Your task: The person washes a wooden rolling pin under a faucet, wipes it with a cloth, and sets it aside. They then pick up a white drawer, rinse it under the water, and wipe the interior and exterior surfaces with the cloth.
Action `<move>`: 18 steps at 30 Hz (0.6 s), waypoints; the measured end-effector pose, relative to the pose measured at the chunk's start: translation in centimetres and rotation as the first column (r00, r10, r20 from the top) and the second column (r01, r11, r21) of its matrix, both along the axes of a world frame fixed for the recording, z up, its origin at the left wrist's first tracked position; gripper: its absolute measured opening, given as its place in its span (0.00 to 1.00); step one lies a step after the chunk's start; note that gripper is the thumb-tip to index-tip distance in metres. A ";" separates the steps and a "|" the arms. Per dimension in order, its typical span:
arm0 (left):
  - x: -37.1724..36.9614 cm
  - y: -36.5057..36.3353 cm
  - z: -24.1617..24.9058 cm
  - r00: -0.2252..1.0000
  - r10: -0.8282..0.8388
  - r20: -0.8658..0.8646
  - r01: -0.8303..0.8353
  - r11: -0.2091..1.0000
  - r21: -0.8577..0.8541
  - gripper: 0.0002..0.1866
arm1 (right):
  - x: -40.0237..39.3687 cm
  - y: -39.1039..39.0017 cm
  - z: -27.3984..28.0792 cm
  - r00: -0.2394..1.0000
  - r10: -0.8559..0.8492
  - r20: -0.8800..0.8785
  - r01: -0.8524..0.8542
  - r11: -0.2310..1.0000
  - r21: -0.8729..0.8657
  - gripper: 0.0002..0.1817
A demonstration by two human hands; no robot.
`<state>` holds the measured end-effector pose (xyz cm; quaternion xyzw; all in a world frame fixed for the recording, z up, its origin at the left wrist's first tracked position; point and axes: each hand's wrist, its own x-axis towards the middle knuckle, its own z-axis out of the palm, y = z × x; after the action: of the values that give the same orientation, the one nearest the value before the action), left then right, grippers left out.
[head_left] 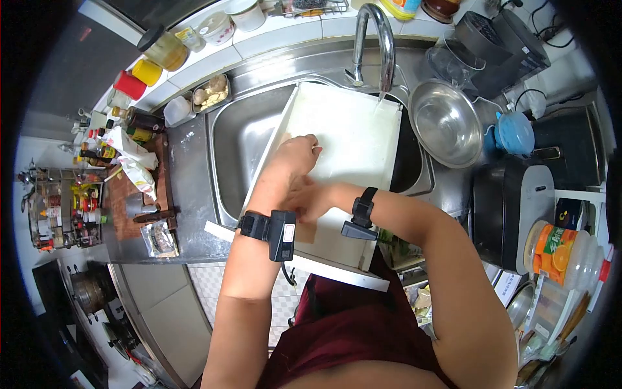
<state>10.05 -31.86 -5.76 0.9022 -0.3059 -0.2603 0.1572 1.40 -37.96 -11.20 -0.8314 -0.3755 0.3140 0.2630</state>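
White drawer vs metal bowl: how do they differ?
The white drawer is rectangular; the metal bowl is round. The drawer is white, the bowl shiny silver. The drawer lies across the sink; the bowl sits by the sink's right edge. Both are open-topped.

My right hand is blurred, its fingertips indistinct beside my left wrist. My left hand's palm is hidden from me. The white rectangular drawer covers much of the stainless-steel sink basin; the top edge cuts off a yellow plastic container.
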 end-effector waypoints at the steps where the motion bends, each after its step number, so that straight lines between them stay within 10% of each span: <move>1: -0.1 0.0 0.0 1.000 -0.009 -0.004 0.009 1.000 0.005 0.14 | -1.0 0.7 -2.3 0.998 -0.033 0.045 0.032 0.999 0.043 0.14; 12: 0.1 0.2 -0.9 0.998 -0.062 0.028 0.063 0.998 -0.016 0.15 | -6.3 -3.8 -1.2 0.953 0.293 -0.073 -0.289 0.956 0.057 0.14; 18: 0.2 0.1 -1.0 0.995 -0.095 0.016 0.095 0.996 0.005 0.16 | -6.3 -9.5 -1.9 0.985 -0.001 -0.170 -0.027 0.987 -0.161 0.33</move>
<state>10.30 -31.76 -6.71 0.8891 -0.3490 -0.2608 0.1403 -4.93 -47.41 -13.13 -0.8178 -0.3304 0.4150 0.2233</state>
